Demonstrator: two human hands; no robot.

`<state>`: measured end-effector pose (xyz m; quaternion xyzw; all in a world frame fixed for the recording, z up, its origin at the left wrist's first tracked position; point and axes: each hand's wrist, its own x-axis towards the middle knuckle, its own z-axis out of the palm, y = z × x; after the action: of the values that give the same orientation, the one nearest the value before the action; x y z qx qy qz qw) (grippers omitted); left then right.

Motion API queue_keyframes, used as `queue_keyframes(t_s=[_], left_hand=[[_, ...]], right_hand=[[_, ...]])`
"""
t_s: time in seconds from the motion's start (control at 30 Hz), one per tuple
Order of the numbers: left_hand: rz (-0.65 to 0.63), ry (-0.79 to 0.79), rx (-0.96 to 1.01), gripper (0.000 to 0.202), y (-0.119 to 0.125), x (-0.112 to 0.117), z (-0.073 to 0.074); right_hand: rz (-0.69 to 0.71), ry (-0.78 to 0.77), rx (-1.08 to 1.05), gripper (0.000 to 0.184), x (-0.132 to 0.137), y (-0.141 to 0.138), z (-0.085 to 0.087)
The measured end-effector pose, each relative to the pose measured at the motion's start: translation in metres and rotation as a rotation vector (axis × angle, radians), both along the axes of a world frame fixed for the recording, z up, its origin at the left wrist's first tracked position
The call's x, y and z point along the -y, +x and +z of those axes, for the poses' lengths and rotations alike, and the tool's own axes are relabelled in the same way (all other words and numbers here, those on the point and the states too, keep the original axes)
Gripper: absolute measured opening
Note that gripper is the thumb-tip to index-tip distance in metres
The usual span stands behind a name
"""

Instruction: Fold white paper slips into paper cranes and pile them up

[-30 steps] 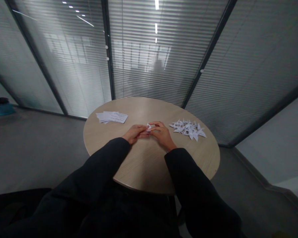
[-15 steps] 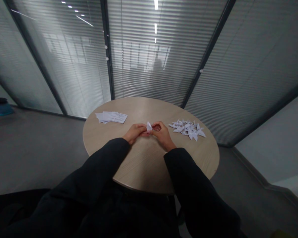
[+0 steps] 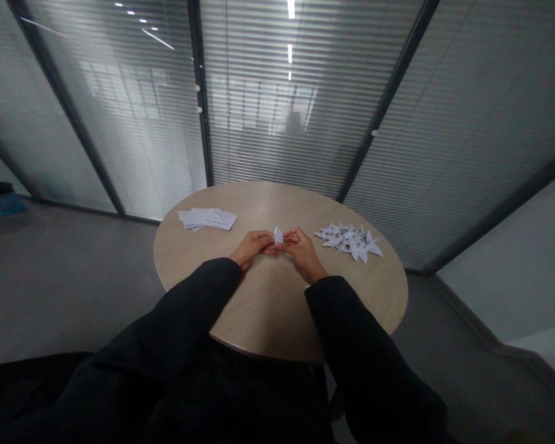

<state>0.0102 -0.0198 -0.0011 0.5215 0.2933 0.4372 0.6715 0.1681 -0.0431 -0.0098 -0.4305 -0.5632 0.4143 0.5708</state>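
A small piece of folded white paper stands pointed end up between my two hands, above the middle of the round table. My left hand pinches its left side with thumb and fingers. From the right, my right hand grips it too, fingertips closed on its edge. The lower part of the paper is hidden by my fingers. Right of my right hand lies a pile of folded paper cranes, white and overlapping. Several flat white paper sheets, some with printed lines, lie fanned in a stack beyond my left hand.
The round wooden table has a light top and a curved edge close to my body. Behind it stands a glass partition with blinds. A blue bin with a black rim is on the floor at far left.
My right fingers have closed in slightly around the folded paper, which has turned a little and now stands more upright. My left hand has barely moved.
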Motion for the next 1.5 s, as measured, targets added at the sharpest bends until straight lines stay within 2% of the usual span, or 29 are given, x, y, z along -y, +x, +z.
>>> queue_keyframes(t_s=[0.2,0.37,0.67,0.83,1.03,1.13,1.33,1.5], left_hand=[[-0.006,-0.021,0.001,0.031,0.002,0.004,0.005],[0.042,0.032,-0.027,0.039,0.003,0.006,0.005],[0.139,0.084,-0.083,0.030,0.002,0.000,0.001],[0.148,0.086,-0.178,0.022,0.003,-0.006,-0.001],[0.096,0.198,-0.276,0.027,0.004,-0.007,-0.006],[0.053,0.161,-0.230,0.032,0.004,-0.006,-0.007],[-0.139,0.068,-0.237,0.042,0.004,-0.001,-0.005],[-0.141,0.103,-0.267,0.040,0.003,-0.001,-0.004]], right_hand=[[-0.009,-0.063,-0.055,0.048,0.001,0.001,0.001],[0.017,-0.059,-0.044,0.047,0.002,0.000,0.002],[0.086,-0.025,-0.006,0.046,0.002,-0.003,0.002],[0.119,-0.011,0.006,0.033,0.002,-0.003,0.004],[-0.029,0.041,0.074,0.027,0.000,0.001,0.005],[-0.102,0.083,0.118,0.022,0.000,0.003,0.005],[-0.193,0.119,0.101,0.019,-0.002,0.006,0.005],[-0.200,0.115,0.078,0.020,-0.003,0.006,0.004]])
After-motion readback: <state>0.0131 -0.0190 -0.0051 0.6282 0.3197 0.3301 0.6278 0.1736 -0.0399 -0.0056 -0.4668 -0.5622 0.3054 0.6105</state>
